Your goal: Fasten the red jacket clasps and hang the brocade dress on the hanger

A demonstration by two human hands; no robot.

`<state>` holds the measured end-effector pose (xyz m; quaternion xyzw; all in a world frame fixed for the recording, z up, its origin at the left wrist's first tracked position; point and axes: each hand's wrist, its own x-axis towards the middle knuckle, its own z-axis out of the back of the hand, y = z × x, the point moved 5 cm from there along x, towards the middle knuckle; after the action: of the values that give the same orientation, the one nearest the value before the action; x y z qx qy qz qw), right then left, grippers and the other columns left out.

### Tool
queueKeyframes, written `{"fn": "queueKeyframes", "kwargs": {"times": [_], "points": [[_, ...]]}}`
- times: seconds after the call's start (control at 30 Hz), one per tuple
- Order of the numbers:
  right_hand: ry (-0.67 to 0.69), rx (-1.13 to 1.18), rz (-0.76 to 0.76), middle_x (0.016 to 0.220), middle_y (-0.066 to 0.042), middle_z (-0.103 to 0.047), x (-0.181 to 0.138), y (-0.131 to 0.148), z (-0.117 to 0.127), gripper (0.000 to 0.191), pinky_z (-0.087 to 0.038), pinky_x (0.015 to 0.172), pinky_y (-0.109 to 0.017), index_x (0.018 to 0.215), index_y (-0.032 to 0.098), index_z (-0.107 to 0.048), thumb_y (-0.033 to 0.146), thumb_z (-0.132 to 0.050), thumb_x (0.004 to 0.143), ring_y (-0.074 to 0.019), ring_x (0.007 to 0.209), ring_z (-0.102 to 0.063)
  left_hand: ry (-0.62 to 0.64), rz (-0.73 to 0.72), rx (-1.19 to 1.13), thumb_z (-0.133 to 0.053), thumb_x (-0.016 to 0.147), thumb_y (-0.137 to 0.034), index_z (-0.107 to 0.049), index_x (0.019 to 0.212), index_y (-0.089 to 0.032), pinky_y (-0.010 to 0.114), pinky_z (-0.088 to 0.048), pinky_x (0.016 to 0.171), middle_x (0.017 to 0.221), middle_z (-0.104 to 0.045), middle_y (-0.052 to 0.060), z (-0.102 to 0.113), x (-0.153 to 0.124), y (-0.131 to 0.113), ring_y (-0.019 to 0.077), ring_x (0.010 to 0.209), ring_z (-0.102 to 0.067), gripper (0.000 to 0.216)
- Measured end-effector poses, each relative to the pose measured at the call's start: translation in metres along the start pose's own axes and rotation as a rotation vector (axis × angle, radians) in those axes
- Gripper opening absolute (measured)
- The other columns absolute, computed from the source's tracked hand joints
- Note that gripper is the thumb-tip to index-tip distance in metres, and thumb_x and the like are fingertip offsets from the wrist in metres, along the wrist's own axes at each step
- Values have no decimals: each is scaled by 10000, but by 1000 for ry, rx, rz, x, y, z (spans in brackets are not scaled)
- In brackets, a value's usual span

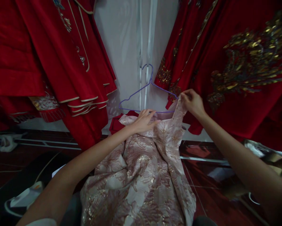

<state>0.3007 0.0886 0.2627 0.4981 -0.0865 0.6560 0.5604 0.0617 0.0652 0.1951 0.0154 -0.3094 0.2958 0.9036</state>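
A pale pink brocade dress (141, 175) with metallic floral patterning spreads below my hands. Behind its neckline stands a thin purple clothes hanger (137, 91), hook up. My right hand (192, 102) is closed, pinching the dress's right strap at the hanger's right shoulder. Across the neckline lies my left hand (144, 121), its fingertips at the hanger's lower bar and its thumb on the dress front. It appears closed on the fabric there; whether it also grips the bar is hard to see. The hanger's left end shows bare above the other strap.
Red embroidered garments (84, 62) hang at the left, and more red garments with gold sequins (246, 69) hang at the right. Between them is a pale panel (122, 40). A white metal rail (202, 159) runs low over the dark red tiled floor (197, 175).
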Motion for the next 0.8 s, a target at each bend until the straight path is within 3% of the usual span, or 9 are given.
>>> {"fn": "queueKeyframes", "kwargs": {"times": [0.13,0.23,0.37,0.47,0.57,0.63,0.7,0.8], "points": [[59,-61,-25,844,-54,-647,1,15,-19,214,-442,739,-337,973,236,-557,374,-428,873,-224,770,-609,44,-20,-87,-303,923,-455,-445,1291,-199,401,-332,1046,1257,-490,104,-2,5,8,212,1208,-425,470],[86,-59,-26,829,-49,-643,-5,17,-25,243,-432,753,-346,986,241,-545,409,-400,889,-227,767,-611,5,7,-111,-320,927,-326,-496,1231,-213,370,-350,1033,1249,-506,79,5,-6,30,184,1186,-448,369],[71,-58,3,815,-49,-642,-6,12,-22,293,-429,724,-326,960,237,-542,472,-382,890,-220,758,-603,-231,366,94,-476,835,-318,-534,1139,-152,412,-369,988,1168,-532,119,33,-41,88,250,1131,-465,351],[57,-33,38,790,-54,-638,-3,7,-21,341,-422,688,-322,934,227,-540,520,-371,886,-213,706,-595,-229,707,178,-506,805,-350,-575,1041,-122,420,-372,960,1100,-562,157,49,-68,136,293,1098,-485,336],[38,-3,52,764,-60,-630,-1,2,-23,390,-409,647,-320,915,218,-541,566,-369,873,-207,661,-582,11,1079,-121,-538,782,-466,-626,863,-137,385,-420,858,921,-633,146,48,-92,173,290,976,-563,350],[36,6,47,744,-55,-620,-1,-1,-24,409,-399,624,-315,906,220,-540,590,-369,865,-203,647,-571,175,1221,-420,-602,710,-541,-638,776,-146,344,-447,759,813,-656,123,41,-105,179,258,856,-597,402],[45,8,35,714,-45,-604,-1,-1,-24,419,-388,606,-306,890,222,-538,606,-374,856,-194,624,-555,189,1222,-652,-683,617,-555,-649,766,-146,302,-454,713,807,-670,102,39,-110,175,210,786,-599,436],[69,9,21,667,-27,-578,-1,1,-23,422,-371,582,-289,863,218,-534,619,-409,834,-171,582,-521,89,1147,-901,-756,557,-475,-663,831,-148,281,-468,753,881,-679,82,39,-109,167,164,788,-600,436]]}}
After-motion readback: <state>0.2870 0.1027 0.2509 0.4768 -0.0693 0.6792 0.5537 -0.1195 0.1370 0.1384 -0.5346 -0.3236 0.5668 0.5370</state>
